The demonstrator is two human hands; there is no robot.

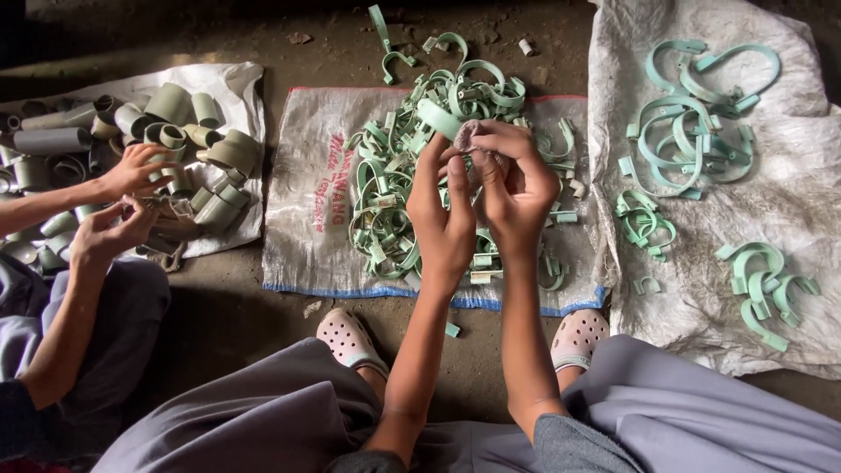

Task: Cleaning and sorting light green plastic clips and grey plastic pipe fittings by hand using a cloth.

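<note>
Both hands meet over the clip pile (pixel 412 201): left hand (pixel 442 219) pinches a green clip (pixel 438 118), right hand (pixel 517 188) squeezes a small rag (pixel 469 140). I think the clip could slip back into that pile.

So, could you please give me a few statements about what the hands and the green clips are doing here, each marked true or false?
1. The left hand and right hand work together on one green clip, with a rag between them. True.
2. The clip pile lies on a metal tray. False: it lies on a woven sack.
3. Larger green clips lie on a sheet to the right. True.
4. The co-worker's hands at the far left sort green clips. False: they are at a heap of short tube pieces.
5. The person is barefoot. False: pale clogs are on the feet.
</note>
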